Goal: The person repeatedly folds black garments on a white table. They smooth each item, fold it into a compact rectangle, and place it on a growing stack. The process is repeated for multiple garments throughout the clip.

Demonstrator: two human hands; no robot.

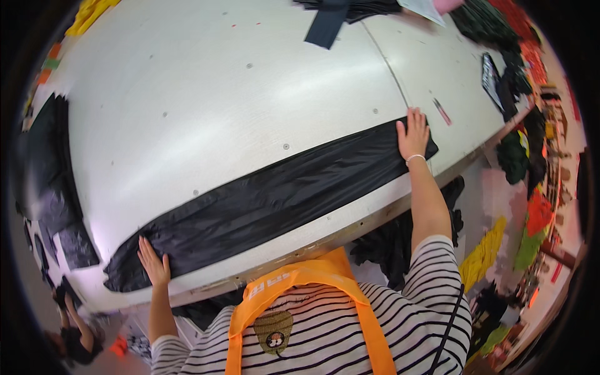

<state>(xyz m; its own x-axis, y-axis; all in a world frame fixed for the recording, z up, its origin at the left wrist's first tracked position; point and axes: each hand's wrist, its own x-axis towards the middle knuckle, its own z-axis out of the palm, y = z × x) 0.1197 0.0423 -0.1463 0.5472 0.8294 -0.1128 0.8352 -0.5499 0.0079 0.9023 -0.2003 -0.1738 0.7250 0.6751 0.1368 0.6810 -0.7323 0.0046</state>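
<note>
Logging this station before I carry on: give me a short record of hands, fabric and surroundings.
left hand: open, resting on the fabric near its left end
right hand: open, palm down near the fabric's right end
fabric: long black piece, laid slantwise along the table's near edge
table: pale, dotted with small round fittings
left side: folded dark pile
beyond right hand: small slim tool

My left hand [154, 262] and right hand [413, 134] lie well apart, palms down, flattened; right reaches farther forward.
</note>
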